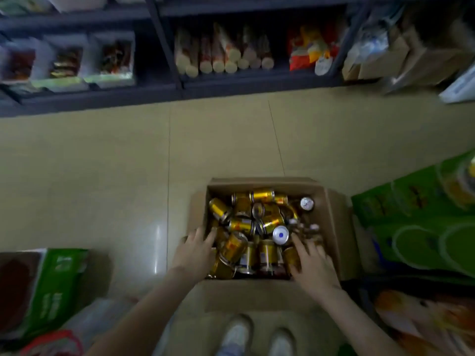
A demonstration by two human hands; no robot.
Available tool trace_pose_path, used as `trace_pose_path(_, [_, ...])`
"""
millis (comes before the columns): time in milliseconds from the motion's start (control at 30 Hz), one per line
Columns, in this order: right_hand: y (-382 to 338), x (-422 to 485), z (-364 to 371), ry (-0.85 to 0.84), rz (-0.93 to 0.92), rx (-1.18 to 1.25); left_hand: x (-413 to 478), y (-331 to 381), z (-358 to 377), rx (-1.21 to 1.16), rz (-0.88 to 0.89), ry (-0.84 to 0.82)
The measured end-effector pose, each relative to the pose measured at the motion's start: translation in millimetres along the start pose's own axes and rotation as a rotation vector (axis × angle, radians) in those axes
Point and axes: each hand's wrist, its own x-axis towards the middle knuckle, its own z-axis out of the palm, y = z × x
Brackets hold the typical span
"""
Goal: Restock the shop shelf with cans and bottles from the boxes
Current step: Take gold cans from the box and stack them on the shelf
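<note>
Both hands reach into the box (331,217): left grip (196,249) and right grip (312,263) spread open on the gold cans (257,227), holding none.

Bare forearms, no sleeves; pale sneakers (237,332).

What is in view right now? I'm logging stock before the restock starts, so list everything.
cardboard box: one, brown, open on the floor, centre.
cans: many, gold, jumbled in the box; exact count unclear.
white round lid: one, blue dot, among the cans.
shelf: dark, across the top.
rolled packets: about ten, pale ends, on the shelf, middle.
clear tubs: three, on the shelf, left.
green cartons: several, right of the box.
green bag: one, lower left.
shoes: two, white, bottom centre.
left hand: on the box's left edge, fingers spread.
right hand: over the cans, fingers spread.
</note>
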Motion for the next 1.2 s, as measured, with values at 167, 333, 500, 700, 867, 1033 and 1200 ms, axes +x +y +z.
trace_pose_path(167, [10.4, 34.1, 90.2, -0.032, 0.047, 0.011, 39.6, 12.0, 105.9, -0.031, 0.088, -0.092])
trace_pose_path(333, [11.4, 89.5, 127.6, 0.056, 0.031, 0.025, 79.4, 23.7, 158.3, -0.069, 0.168, -0.159])
trace_pose_path(500, [16.1, 144.0, 145.5, 0.044, 0.066, 0.032, 108.8, 27.9, 187.8, -0.152, 0.098, -0.207])
trace_pose_path(700, [30.6, 156.1, 152.7, 0.046, 0.014, 0.054, 110.8, 28.2, 186.1, -0.352, 0.066, -0.146])
trace_pose_path(867, [28.8, 137.3, 120.8, 0.154, 0.098, 0.453, 115.3, 33.7, 155.6, -0.561, -0.043, -0.075])
trace_pose_path(1033, [18.6, 87.3, 38.9, 0.285, 0.277, 0.813, 88.8, 50.8, 78.2, -0.772, -0.03, -0.047])
trace_pose_path(1200, [16.6, 20.9, -73.2, 0.29, 0.576, 1.506, 47.2, 79.8, -46.7, -0.906, 0.016, -0.114])
